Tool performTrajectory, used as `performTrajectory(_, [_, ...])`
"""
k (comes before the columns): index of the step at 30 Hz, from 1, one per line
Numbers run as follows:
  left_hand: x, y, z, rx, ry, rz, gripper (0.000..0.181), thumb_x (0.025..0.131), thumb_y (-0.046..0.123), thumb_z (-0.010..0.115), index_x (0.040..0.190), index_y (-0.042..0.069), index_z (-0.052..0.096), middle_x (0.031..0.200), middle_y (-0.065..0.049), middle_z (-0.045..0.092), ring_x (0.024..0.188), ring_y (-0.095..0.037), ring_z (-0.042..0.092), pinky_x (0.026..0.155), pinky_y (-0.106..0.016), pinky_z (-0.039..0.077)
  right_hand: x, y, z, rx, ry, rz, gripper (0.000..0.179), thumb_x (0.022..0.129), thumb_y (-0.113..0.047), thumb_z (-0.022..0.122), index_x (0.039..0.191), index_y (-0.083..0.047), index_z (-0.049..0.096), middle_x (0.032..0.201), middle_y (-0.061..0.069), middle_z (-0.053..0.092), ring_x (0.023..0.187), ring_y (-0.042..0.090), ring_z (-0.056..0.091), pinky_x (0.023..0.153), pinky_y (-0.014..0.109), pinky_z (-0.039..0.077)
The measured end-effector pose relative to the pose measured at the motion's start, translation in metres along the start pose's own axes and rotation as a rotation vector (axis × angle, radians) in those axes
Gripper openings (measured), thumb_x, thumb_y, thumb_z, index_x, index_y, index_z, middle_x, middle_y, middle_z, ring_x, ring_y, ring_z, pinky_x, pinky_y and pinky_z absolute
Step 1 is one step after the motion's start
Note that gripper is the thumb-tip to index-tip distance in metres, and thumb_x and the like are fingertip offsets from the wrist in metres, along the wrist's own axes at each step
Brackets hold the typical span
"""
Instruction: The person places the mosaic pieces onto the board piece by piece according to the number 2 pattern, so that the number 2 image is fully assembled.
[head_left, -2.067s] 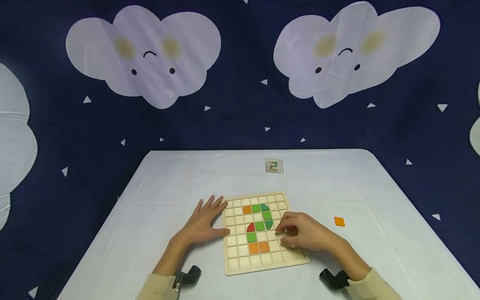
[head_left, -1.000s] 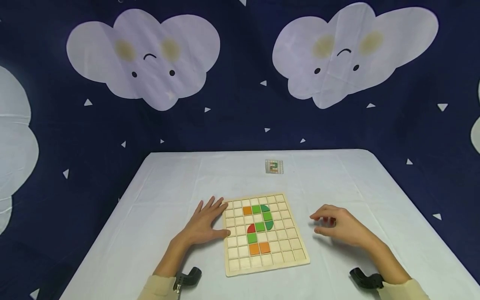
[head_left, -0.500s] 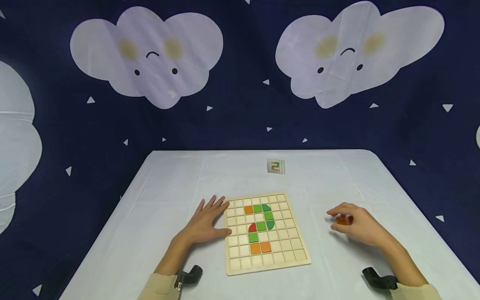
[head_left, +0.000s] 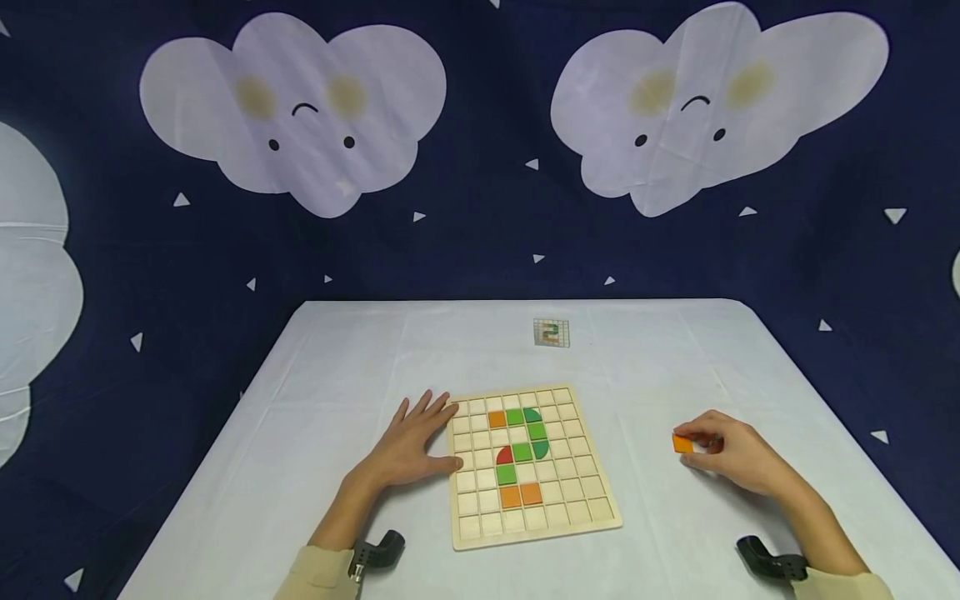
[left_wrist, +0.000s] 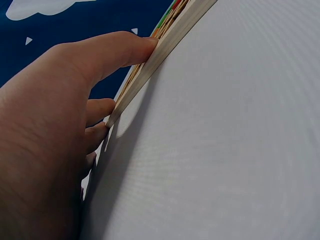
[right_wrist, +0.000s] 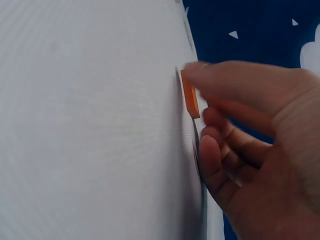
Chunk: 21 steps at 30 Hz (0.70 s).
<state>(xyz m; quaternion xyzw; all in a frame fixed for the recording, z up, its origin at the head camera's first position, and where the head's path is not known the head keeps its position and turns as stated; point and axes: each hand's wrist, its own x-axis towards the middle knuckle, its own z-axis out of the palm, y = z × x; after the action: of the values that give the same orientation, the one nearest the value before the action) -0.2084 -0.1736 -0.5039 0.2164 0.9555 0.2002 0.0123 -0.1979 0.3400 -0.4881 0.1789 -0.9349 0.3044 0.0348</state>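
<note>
A wooden grid board (head_left: 551, 515) lies in front of me in the head view. A curving line of square tiles and quarter-round tiles in orange, green and red sits in its cells. My left hand (head_left: 405, 450) rests at the board's left edge, fingers spread and nearly straight. In the left wrist view its thumb (left_wrist: 145, 48) lies on the board's rim. To the right of the board, my right hand (head_left: 738, 454) pinches an orange square tile (head_left: 682, 444) between thumb and fingers. The right wrist view shows this tile (right_wrist: 190, 95) edge-on, close to the white tabletop.
A small card (head_left: 551, 332) with a grid and a coloured pattern lies near the back of the white table (head_left: 375, 358). Each wrist wears a black camera mount. A dark blue cloth (head_left: 465, 250) with clouds hangs behind the table.
My right hand has moved from over the board rightward to the loose orange tile, and its fingers have closed on it. The left hand and board have stayed in place.
</note>
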Motion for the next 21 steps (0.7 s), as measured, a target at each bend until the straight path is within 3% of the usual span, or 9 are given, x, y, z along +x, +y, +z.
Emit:
performTrajectory(11, [-0.0009, 0.0004, 0.0004, 0.000, 0.000, -0.005, 0.093, 0.075, 0.068, 0.063, 0.150, 0.020, 0.037, 0.157, 0.003, 0.024, 0.145, -0.020, 0.007, 0.116, -0.044, 0.000, 0.0001, 0.0073, 0.0007, 0.020, -0.024, 0.025, 0.033, 0.076, -0.021, 0.083, 0.106, -0.013, 0.072, 0.092, -0.003, 0.060, 0.077, 0.011, 0.053, 0.063, 0.021, 0.045])
performTrajectory(21, [0.0000, -0.0003, 0.0012, 0.008, 0.000, -0.009, 0.093, 0.075, 0.068, 0.063, 0.150, 0.020, 0.037, 0.157, 0.003, 0.024, 0.145, -0.019, 0.007, 0.116, -0.044, 0.000, -0.0002, 0.0076, 0.0012, 0.056, -0.018, -0.027, 0.025, 0.079, -0.012, 0.080, 0.103, -0.014, 0.072, 0.085, -0.005, 0.061, 0.071, 0.008, 0.054, 0.060, 0.021, 0.045])
